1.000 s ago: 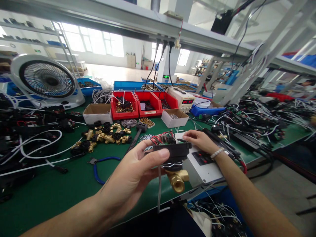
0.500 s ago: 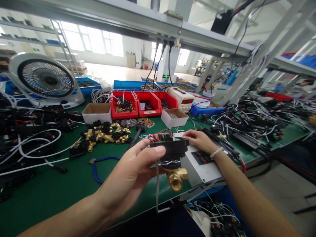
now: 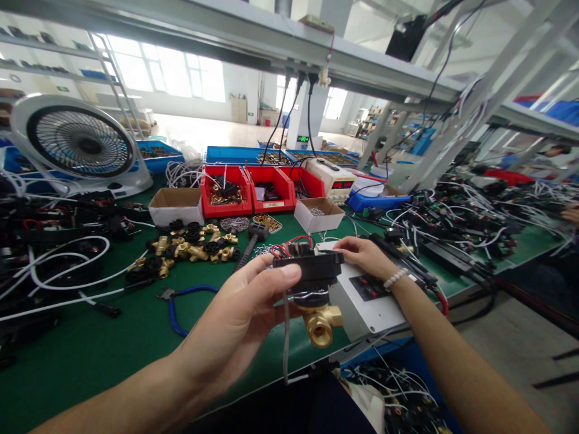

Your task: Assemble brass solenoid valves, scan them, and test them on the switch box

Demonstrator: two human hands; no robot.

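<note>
My left hand grips a motorized ball valve by its black housing, thumb along the near side. The housing is uncovered on top, showing a circuit board and red wires. Below it hangs the brass valve body, one threaded port facing me, and a grey cable loops down. My right hand, with a beaded bracelet at the wrist, is closed just right of the housing, above a grey box with a black and red panel. The housing partly hides its fingertips, so what they pinch cannot be made out.
Brass valve bodies, a hammer and blue-handled pliers lie on the green bench. Behind stand red bins, cardboard boxes and a power supply. A fan is left; cabled assemblies fill the right.
Both hands and the valve keep nearly the same pose. The whole view has shifted slightly, and the digits on the power supply display look different.
</note>
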